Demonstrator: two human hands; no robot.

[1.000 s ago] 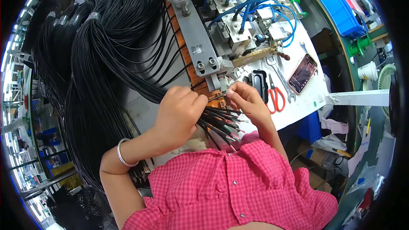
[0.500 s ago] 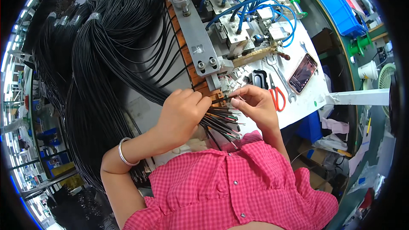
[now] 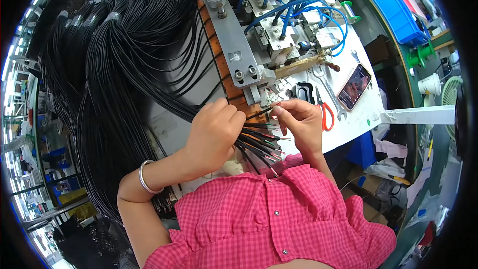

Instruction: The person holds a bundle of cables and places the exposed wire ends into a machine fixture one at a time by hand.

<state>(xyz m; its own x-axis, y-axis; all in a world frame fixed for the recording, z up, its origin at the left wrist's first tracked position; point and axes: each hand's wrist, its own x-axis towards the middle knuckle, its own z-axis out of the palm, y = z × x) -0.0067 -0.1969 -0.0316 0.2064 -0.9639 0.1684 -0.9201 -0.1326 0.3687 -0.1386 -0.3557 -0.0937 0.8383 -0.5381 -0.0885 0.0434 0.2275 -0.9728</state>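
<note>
My left hand [image 3: 215, 128] is closed around a bunch of black cables [image 3: 256, 142], whose stripped ends with thin coloured wires fan out to its right. My right hand [image 3: 302, 123] pinches the end of one cable between thumb and forefinger, just in front of the orange-brown block row [image 3: 247, 108] of the machine. The cable runs from one hand toward the other; its very tip is mostly hidden by my fingers. Above the hands, the machine's grey metal bar [image 3: 234, 50] reaches down close to the block row.
Large bundles of black cable [image 3: 144, 10] hang at the left. Blue air hoses [image 3: 289, 5] loop over the machine's valves. To the right lie red-handled scissors [image 3: 327, 115], a wrench [image 3: 328, 92] and a phone [image 3: 354, 86]. A white bar [image 3: 420, 114] juts in from the right.
The right fingers have shifted slightly up, and their lower fingers have spread a little. My left hand keeps its hold with hardly any movement. The view has moved slightly.
</note>
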